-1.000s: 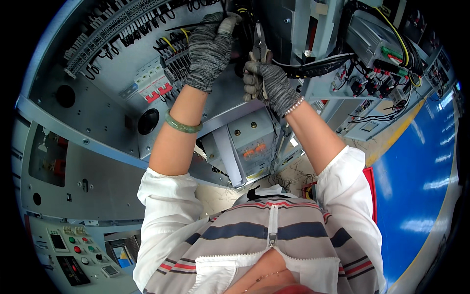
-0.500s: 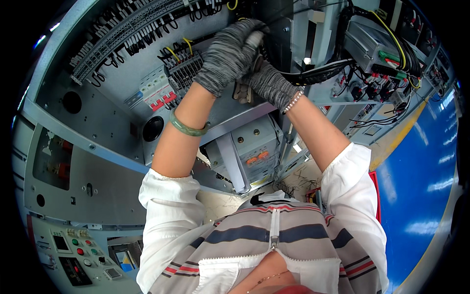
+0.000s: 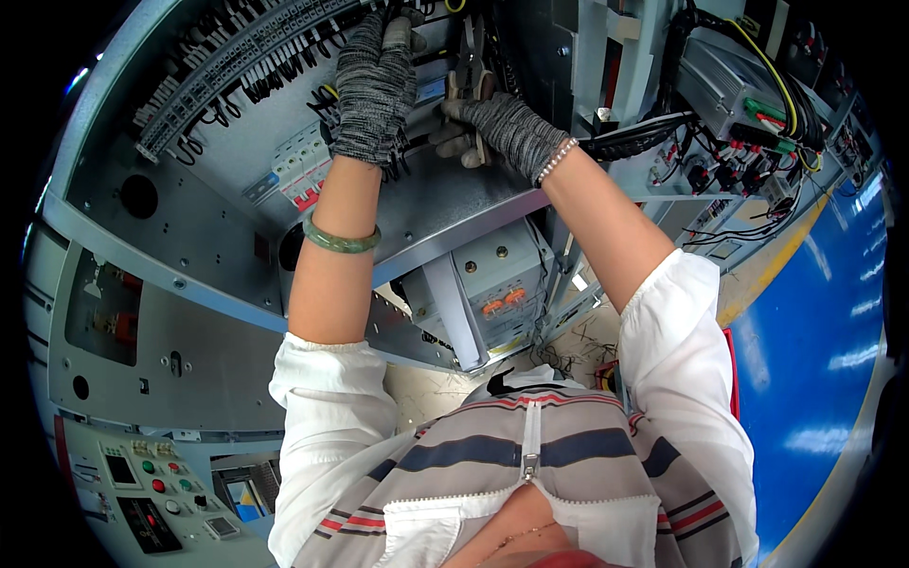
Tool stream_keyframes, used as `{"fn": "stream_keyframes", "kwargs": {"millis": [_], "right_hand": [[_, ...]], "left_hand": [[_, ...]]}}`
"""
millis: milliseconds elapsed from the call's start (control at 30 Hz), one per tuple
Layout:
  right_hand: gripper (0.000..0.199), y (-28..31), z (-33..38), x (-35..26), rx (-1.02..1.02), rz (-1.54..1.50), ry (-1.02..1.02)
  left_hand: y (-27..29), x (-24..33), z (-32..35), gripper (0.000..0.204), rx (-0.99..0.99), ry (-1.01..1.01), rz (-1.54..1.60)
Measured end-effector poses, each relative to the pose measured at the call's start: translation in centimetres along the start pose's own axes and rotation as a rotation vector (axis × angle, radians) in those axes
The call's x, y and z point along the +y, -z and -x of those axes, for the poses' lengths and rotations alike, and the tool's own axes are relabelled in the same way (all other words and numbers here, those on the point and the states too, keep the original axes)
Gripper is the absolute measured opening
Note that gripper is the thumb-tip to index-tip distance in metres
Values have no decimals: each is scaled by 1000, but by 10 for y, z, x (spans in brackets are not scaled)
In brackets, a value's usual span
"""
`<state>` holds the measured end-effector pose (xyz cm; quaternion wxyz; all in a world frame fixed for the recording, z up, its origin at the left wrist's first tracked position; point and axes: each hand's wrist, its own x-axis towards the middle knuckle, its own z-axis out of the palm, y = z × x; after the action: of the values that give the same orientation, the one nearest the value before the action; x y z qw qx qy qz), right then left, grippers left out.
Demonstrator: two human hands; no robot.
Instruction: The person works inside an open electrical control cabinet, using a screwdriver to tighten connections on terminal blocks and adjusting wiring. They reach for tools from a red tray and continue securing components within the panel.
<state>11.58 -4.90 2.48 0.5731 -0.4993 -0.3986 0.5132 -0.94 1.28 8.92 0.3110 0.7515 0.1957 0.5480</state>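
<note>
In a grey-and-black striped glove, my left hand (image 3: 374, 90) reaches up to the wires below the terminal strip (image 3: 256, 62). Its fingers are bunched together near the top edge, and what they hold is hidden. My right hand (image 3: 507, 133), gloved alike, is wrapped round the handles of a pair of pliers (image 3: 472, 55). The plier jaws point away from me and stand slightly apart, beside dark cables. Under my left hand is a row of circuit breakers (image 3: 303, 161) with red switches.
A metal ledge (image 3: 445, 213) runs across below my hands, above a grey unit (image 3: 497, 275) with orange parts. Right of me are a black cable bundle (image 3: 639, 137) and a silver module (image 3: 724, 85). A control panel (image 3: 161, 492) with buttons stands lower left.
My hands, close together before, have parted. The left one moved up and left to the wires; the right one dropped slightly, and the pliers in it now show plainly.
</note>
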Motion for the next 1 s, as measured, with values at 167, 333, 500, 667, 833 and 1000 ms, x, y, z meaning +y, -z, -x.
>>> {"fn": "stream_keyframes", "kwargs": {"millis": [167,333,500,667,833,1000], "right_hand": [[36,-5,-9,-6,99,20,-10],[40,-8,-12,-7,230,-55,8],[38,-11,-16,-4,288,-108,108],[29,-2,-13,-3,2,-351,26],[23,4,11,-4,62,-292,47],[26,15,106,35,-233,-127,100]], "left_hand": [[-1,-1,0,24,29,-99,85],[-3,-2,0,24,40,-146,95],[-1,2,1,24,-11,17,130],[-2,-44,-22,30,105,-263,-283],[6,0,8,28,-13,97,375],[82,14,99,22,-275,-51,87]]}}
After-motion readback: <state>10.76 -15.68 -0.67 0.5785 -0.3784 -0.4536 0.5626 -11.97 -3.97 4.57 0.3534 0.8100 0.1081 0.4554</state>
